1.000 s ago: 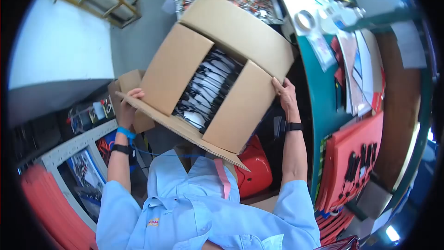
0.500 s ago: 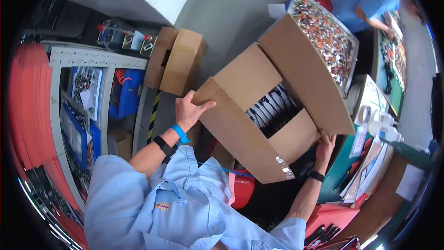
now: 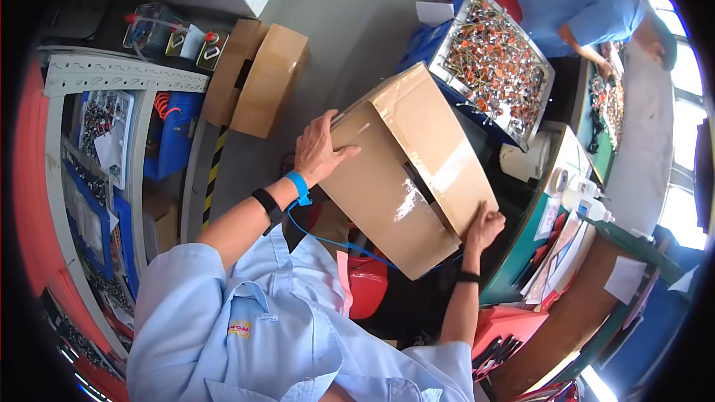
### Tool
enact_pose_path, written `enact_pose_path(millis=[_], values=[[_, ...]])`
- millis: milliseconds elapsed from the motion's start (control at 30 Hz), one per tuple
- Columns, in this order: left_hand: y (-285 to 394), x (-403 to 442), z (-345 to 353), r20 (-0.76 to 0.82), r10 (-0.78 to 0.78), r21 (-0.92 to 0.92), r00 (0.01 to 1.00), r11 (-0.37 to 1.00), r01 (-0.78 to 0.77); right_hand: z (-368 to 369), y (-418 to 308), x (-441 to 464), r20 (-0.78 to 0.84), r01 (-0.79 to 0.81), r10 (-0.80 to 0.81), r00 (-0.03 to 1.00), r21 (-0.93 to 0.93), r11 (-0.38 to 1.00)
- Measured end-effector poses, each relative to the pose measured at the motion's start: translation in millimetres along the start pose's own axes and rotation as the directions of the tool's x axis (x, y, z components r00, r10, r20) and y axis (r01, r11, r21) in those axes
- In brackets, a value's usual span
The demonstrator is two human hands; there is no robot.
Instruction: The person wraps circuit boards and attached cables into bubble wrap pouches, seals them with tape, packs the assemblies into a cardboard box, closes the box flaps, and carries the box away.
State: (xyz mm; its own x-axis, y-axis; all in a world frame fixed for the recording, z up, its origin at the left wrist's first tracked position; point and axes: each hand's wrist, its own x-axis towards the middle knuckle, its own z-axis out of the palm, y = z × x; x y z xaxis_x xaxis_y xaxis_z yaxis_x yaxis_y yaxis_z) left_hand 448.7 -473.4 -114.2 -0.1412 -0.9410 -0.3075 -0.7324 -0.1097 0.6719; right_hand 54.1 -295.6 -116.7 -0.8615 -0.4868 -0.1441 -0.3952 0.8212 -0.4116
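Note:
A brown cardboard box [image 3: 395, 171] stands tilted in front of me. Its two long flaps are folded in and almost meet, with a narrow dark gap between them, so the contents are hidden. My left hand [image 3: 322, 152] clasps the box's upper left corner, thumb lying across the flap. At the lower right end, my right hand [image 3: 484, 229] has its fingers curled against the edge of the far flap. Shiny tape strips catch the light on both flaps.
Another cardboard box [image 3: 269, 80] sits on the floor beside a metal shelf [image 3: 126, 74]. Beyond my box is a tray of small orange and metal parts [image 3: 491, 59]. A co-worker [image 3: 573, 7] leans over a bench at the back right. A red stool [image 3: 366, 283] is below.
Both long flaps, upright before, are now folded down over the opening and cover the coiled black cables inside. My right hand has moved left with the far flap.

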Motion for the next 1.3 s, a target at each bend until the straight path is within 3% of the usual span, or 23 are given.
enact_pose_path(millis=[33,67,133,167,200,233,300,333,400,467,567,633,700,767,833,867,933,967,1067,1167,1233,1300], values=[[3,-1,-3,0.061,-0.016,0.003,0.998,1.000,0.016,14,-13,-7,-0.256,0.154,-0.220,0.941,-0.252,0.955],[6,-1,-6,0.117,-0.035,0.004,0.993,0.999,0.034,20,-14,-6,-0.259,0.162,-0.229,0.938,-0.257,0.953],[-3,6,-12,0.159,-0.053,0.006,0.986,0.999,0.053,41,-21,-2,-0.542,0.071,-0.224,0.810,-0.288,0.955],[-17,10,-12,0.223,-0.030,-0.236,0.974,0.968,0.084,46,-21,-3,-0.659,0.020,-0.220,0.719,-0.297,0.955],[-33,15,-12,0.280,0.009,-0.462,0.960,0.878,0.126,47,-19,-3,-0.656,0.023,-0.227,0.720,-0.304,0.952],[-48,20,-10,0.328,0.064,-0.657,0.943,0.732,0.179,41,-19,-6,-0.590,-0.014,-0.137,0.796,-0.244,0.970],[-85,34,-15,0.318,0.008,-0.707,0.948,0.668,0.232,29,-24,-3,-0.423,-0.097,0.033,0.905,-0.131,0.987],[-104,41,-16,0.305,-0.051,-0.749,0.951,0.604,0.272,25,-27,0,-0.419,-0.083,0.017,0.908,-0.139,0.987],[-137,53,-14,0.357,-0.127,-0.681,0.925,0.643,0.351,21,-31,7,-0.295,-0.155,0.153,0.943,0.019,0.988],[-162,55,-1,0.489,-0.260,-0.490,0.833,0.707,0.509,20,-21,7,-0.212,-0.208,0.218,0.953,0.069,0.976],[-177,59,36,0.533,-0.332,-0.478,0.778,0.641,0.600,21,-12,20,-0.182,-0.198,0.216,0.959,0.113,0.974],[-183,66,64,0.541,-0.369,-0.481,0.755,0.600,0.639,21,-5,22,-0.215,-0.153,0.157,0.964,0.033,0.988],[-192,74,86,0.585,-0.249,-0.560,0.772,0.565,0.606,25,5,30,-0.160,-0.210,0.236,0.959,0.164,0.964],[-188,79,97,0.609,-0.260,-0.550,0.750,0.542,0.635,29,23,36,-0.106,-0.248,0.284,0.953,0.265,0.932],[-177,84,98,0.765,-0.200,-0.464,0.612,0.487,0.740,21,-6,31,0.035,-0.454,0.464,0.885,0.284,0.844],[-177,85,104,0.758,-0.213,-0.471,0.617,0.475,0.743,19,-8,30,0.049,-0.448,0.453,0.890,0.275,0.851],[-180,87,118,0.744,-0.263,-0.415,0.615,0.540,0.733,9,-4,27,0.308,-0.386,0.246,0.919,0.581,0.716],[-171,89,114,0.736,-0.270,-0.428,0.621,0.526,0.735,3,11,35,0.318,-0.380,0.230,0.920,0.575,0.725],[-153,83,101,0.616,-0.485,-0.116,0.621,0.724,0.680,-7,32,51,0.441,-0.348,0.079,0.894,0.574,0.741],[-167,65,116,0.575,-0.449,-0.241,0.684,0.706,0.666,-7,11,55,0.257,-0.360,0.266,0.929,0.463,0.810],[-190,45,131,0.549,-0.434,-0.296,0.714,0.698,0.652,-4,-21,52,0.259,-0.290,0.194,0.946,0.414,0.863],[-229,12,156,0.460,-0.350,-0.547,0.816,0.612,0.571,0,-75,42,0.251,-0.157,0.076,0.965,0.318,0.935]])
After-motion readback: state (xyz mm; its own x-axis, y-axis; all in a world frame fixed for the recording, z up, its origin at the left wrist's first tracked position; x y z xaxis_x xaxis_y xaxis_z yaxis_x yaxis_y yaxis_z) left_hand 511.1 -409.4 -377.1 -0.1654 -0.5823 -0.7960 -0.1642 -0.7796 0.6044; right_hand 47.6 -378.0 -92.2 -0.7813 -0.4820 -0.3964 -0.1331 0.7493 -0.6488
